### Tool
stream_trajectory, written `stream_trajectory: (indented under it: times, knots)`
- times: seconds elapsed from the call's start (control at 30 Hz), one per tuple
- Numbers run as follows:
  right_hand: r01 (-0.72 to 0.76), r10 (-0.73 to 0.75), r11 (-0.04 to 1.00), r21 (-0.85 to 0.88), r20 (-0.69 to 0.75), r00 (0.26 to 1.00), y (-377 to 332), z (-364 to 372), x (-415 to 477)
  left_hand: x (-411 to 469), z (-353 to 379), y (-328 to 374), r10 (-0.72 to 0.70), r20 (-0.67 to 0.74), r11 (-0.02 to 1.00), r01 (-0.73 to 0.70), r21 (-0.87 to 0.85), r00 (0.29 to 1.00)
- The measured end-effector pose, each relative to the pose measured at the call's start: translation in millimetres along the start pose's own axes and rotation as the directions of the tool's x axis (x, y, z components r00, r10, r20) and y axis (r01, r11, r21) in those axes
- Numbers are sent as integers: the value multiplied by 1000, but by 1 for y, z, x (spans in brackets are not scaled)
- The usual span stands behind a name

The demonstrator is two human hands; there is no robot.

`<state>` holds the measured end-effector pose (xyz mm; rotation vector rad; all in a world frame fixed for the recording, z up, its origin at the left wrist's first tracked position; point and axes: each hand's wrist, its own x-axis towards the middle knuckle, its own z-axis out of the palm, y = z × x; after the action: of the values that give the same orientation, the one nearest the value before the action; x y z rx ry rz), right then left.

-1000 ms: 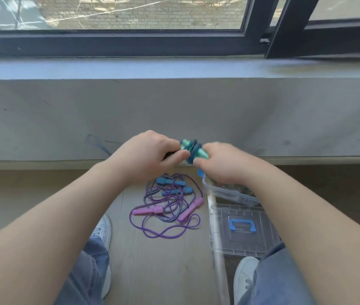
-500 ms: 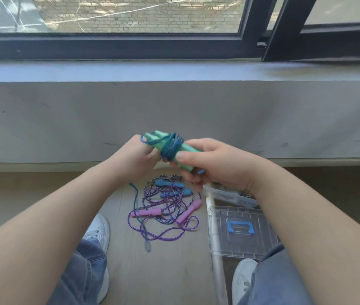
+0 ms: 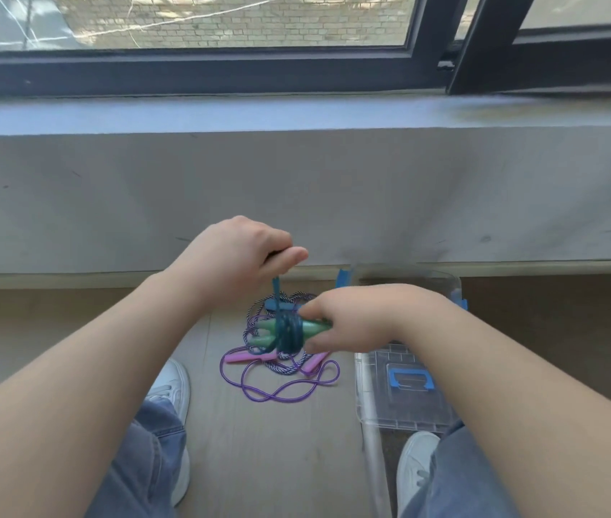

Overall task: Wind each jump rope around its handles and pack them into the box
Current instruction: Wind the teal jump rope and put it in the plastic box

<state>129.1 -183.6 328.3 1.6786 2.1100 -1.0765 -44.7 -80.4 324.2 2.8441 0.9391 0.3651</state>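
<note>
**While winding the teal cord [image 3: 275, 289]: green handles [image 3: 317, 326] lowered, strand drawn up**

Since half a second back, has brought the green handles down from wall height to just over the other ropes on the floor [image 3: 277, 461]. Has let go of the handle ends with the left hand [image 3: 244, 256] and lifted it above, now pinching the teal cord between thumb and curled fingers, pulling it straight up. Has taken the loose tail off the floor too. Grips the handles with the right hand [image 3: 356, 319], fingers curled over, thumb beneath, in mid-air just left of the clear box [image 3: 453, 286].

Looks fat in the middle now: teal cord bunched thick round both handles, mint ends poking out left and right, side by side. Blurred with motion, so cannot count the turns.

Hides much of the striped rope [image 3: 283, 369] and its blue handles [image 3: 270, 304] below; leaves the purple rope [image 3: 255, 398] and pink handles [image 3: 244, 357] plainer. Covers the box's near wall with the right wrist; cannot tell its contents. Lid [image 3: 408, 409] flat on the floor, nearer, partly cut off by the right knee.
</note>
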Motion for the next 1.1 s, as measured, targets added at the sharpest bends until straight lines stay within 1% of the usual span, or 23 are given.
stream_trajectory:
  times: [0.03,0.1,0.17,0.2,0.23,0.27,0.3,0.33,0.37,0.4,0.43,0.47,0.5,0.53,0.6,0.63,0.7,0.77,0.8,0.87,0.97,1.03,1.1]
  knots:
    - [58,-58,994,88,6,998,-2,-1,0,1,-1,-2,-32,26,999,32,-21,999]
    - [158,-160,943,293,-20,987,-1,-4,1,3,0,-6,-95,118,988,108,-108,988]
    - [251,-233,840,481,-99,968,2,-8,-2,4,1,-9,-146,198,959,187,-212,969]
    - [298,-249,770,565,-164,955,3,-10,-3,4,2,-11,-183,210,931,238,-276,960]
    - [338,-241,695,635,-238,941,4,-12,-4,4,2,-11,-225,215,888,291,-357,950]
    - [368,-201,630,684,-314,928,4,-13,-3,4,3,-11,-256,203,855,319,-410,945]
    - [386,-133,586,712,-386,913,4,-15,-1,3,2,-9,-261,176,855,312,-414,949]
    - [392,-41,575,718,-454,890,4,-17,2,3,0,-6,-259,166,878,303,-369,952]
    - [378,67,604,702,-517,853,5,-19,6,2,-2,-2,-244,163,906,285,-314,956]
    - [330,178,662,674,-568,803,7,-22,8,2,-3,1,-208,166,933,246,-263,964]
    - [246,270,731,637,-600,753,10,-24,10,2,-3,3,-163,180,952,203,-231,970]
    - [138,321,799,585,-609,725,13,-25,9,1,-4,6,-115,186,969,151,-195,976]
    - [25,333,859,512,-595,731,15,-24,8,0,-1,7,-61,181,985,89,-151,982]
    - [-70,322,903,425,-558,765,16,-23,8,0,0,8,2,159,995,14,-98,987]
    - [-180,288,946,271,-443,849,13,-17,8,-1,4,8,107,132,994,-108,3,986]
    - [-196,266,957,213,-375,888,10,-14,8,0,4,7,137,119,989,-142,38,983]
    - [-160,181,982,103,-250,951,3,-9,7,1,4,7,159,67,983,-164,78,985]
    - [-73,79,996,46,-149,986,-3,-5,3,3,-1,7,114,11,992,-115,49,993]
    - [-23,30,997,68,-113,993,-6,-5,1,4,-2,5,92,3,996,-92,20,996]
    - [75,-65,982,171,-62,996,-11,-5,-2,4,-3,4,58,18,996,-56,-64,998]
    - [192,-200,917,350,-13,980,-10,-10,-7,5,-5,-1,-55,110,965,81,-249,992]
    - [253,-273,805,537,-42,961,-4,-11,-9,9,-4,-5,-122,169,931,172,-321,978]
    - [309,-319,631,711,-126,939,2,-12,-6,12,2,-10,-174,188,872,240,-426,967]
